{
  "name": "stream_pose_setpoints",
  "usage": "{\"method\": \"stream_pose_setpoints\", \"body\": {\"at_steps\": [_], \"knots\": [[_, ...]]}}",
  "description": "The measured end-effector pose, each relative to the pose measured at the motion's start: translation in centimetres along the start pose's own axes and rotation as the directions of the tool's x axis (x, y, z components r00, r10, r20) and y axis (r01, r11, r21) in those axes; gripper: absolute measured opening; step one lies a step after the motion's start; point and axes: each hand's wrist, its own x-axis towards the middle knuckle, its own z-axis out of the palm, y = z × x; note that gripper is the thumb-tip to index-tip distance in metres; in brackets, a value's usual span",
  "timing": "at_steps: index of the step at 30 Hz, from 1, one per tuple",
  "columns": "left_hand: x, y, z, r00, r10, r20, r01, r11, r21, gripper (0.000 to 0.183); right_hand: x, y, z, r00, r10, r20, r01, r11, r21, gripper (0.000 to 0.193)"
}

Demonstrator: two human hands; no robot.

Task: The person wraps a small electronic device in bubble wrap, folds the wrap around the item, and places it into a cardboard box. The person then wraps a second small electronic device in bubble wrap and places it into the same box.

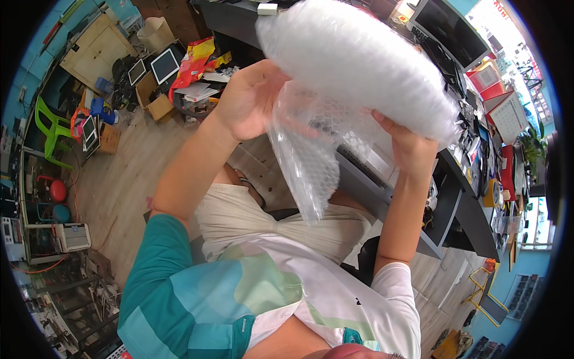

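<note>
Holding one bundle wrapped in bubble wrap (pixel 359 66) up in the upper centre of the frame, both hands on it. Left hand (pixel 251 99) is clamped on the bundle's left end, left of centre, fingers curled around the wrap's edge. Right hand (pixel 409 146) grips the lower right side from underneath, right of centre, thumb up against the wrap; its fingers are hidden behind the plastic. One loose tail of bubble wrap (pixel 305 173) hangs down from the bundle between the two forearms, ending just above the person's lap. What is inside the wrap cannot be told; it reads as a rounded white mass.

Person is seated, teal-and-white shirt (pixel 239 299) at bottom of frame, beige shorts (pixel 239 215) at centre.

Surroundings, counted:
- One dark worktop (pixel 460 179) running down the right side, cluttered with small items too small to identify.
- One dark monitor (pixel 448 30) at upper right on that worktop.
- One green plastic chair (pixel 51 128) at far left.
- Two tablets (pixel 155 67) lying side by side at upper left, on top of boxes.
- One red-and-yellow bag (pixel 194 63) just right of them.
- One wooden cabinet (pixel 95 48) at upper left.
- One red ball (pixel 58 190) at left edge, one blue one just below it.
- Wooden floor (pixel 125 179) across the left half.
</note>
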Motion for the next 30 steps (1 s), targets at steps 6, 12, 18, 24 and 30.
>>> {"method": "stream_pose_setpoints", "body": {"at_steps": [6, 12, 18, 24, 30], "knots": [[-0.9, 0.3, -0.2, 0.997, -0.007, 0.082, 0.021, 0.985, -0.171, 0.072, 1.0, -2.8, 1.7, 0.998, 0.061, 0.03, -0.06, 0.997, -0.05, 0.065], [-1.5, -0.1, 1.2, 0.993, -0.024, -0.115, 0.044, 0.984, 0.172, 0.076, 1.3, -2.9, 2.1, 0.99, -0.137, 0.016, 0.137, 0.978, -0.157, 0.046], [-0.6, 1.1, 1.1, 0.989, 0.142, -0.033, -0.132, 0.968, 0.214, 0.076, 1.4, -2.7, 0.2, 0.898, 0.409, 0.164, -0.373, 0.506, 0.778, 0.071], [1.9, 1.3, 1.4, 0.963, 0.268, -0.026, -0.223, 0.848, 0.481, 0.078, 0.8, -3.0, 0.7, 0.881, 0.427, 0.204, -0.473, 0.769, 0.43, 0.061], [2.8, 0.4, 2.8, 0.988, 0.063, -0.139, 0.01, 0.881, 0.473, 0.068, 0.4, -2.2, -1.0, 0.971, 0.224, -0.079, -0.205, 0.958, 0.203, 0.06]]}}
